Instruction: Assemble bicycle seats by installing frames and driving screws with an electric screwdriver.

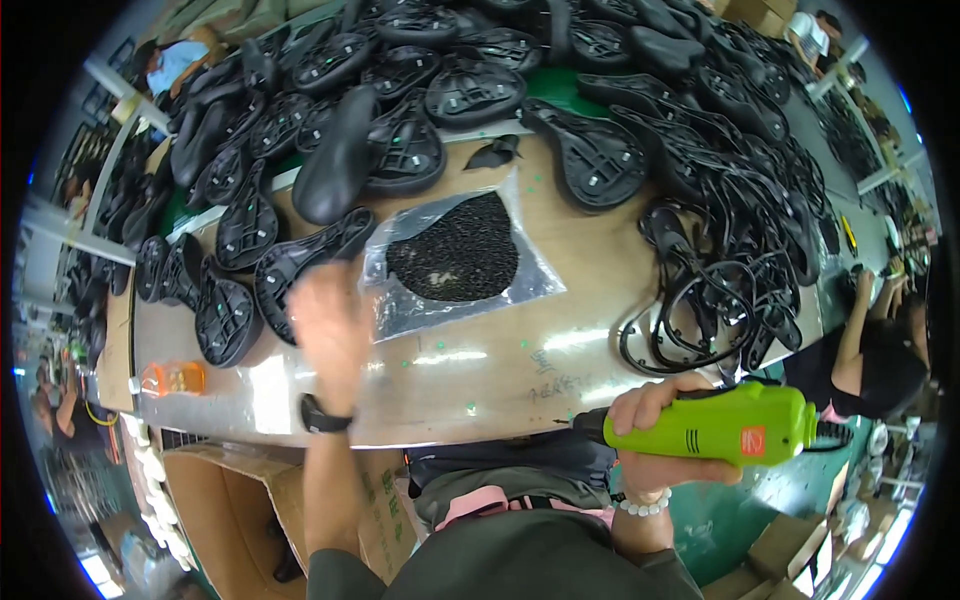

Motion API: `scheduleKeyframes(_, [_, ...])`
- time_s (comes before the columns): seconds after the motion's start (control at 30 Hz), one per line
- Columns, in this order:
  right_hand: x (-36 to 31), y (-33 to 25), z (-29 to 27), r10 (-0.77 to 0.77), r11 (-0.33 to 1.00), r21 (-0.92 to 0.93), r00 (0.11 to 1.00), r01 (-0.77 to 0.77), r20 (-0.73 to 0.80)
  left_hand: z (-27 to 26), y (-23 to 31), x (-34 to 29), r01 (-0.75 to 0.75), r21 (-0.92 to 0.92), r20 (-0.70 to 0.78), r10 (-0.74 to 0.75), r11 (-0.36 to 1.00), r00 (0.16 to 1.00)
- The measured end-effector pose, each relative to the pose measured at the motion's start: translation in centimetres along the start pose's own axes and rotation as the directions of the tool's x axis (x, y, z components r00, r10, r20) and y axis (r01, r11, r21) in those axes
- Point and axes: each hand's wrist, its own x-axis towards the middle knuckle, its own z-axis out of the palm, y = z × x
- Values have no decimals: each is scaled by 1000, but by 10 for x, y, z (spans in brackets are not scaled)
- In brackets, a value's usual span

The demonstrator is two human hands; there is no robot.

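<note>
My right hand (650,425) is wrapped round a lime-green electric screwdriver (745,424), held level above the table's near edge with its thin bit pointing left. My left hand (333,312), smeared by motion, reaches over the table. It is nearest a black bicycle saddle (280,272) lying underside up, and I cannot make out its fingers. Just right of that hand, an opened clear plastic bag (400,318) lies flat with a heap of small black screws (455,250) on it.
Many black saddles (598,158) cover the far and left table (480,375). Black looped strips (700,300) pile up at right. An orange-lidded jar (185,379) stands at left. An opened cardboard box (225,510) sits below the near edge. Another person (880,365) works at right.
</note>
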Motion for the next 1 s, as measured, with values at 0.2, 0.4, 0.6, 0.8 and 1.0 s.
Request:
scheduleKeyframes(0.2, [3,-23,0,159,977,170,973,-131,-168,24,-57,-14,275,-43,394,-236,961,888])
scheduleKeyframes(0.4, [6,-57,2,142,976,169,990,-140,0,-66,5,15,40,-402,296,89,915,951])
scheduleKeyframes(0.6, [0,-69,0,123,942,308,990,-136,63,-67,81,42,-416,-571,309,655,708,689])
scheduleKeyframes(0.8, [-6,-82,-13,89,944,317,996,-94,31,-39,121,49,-530,-664,318,841,527,439])
scheduleKeyframes(1.0, [-1,-96,-34,50,938,341,997,-67,59,-10,205,88,-428,-707,193,736,562,649])
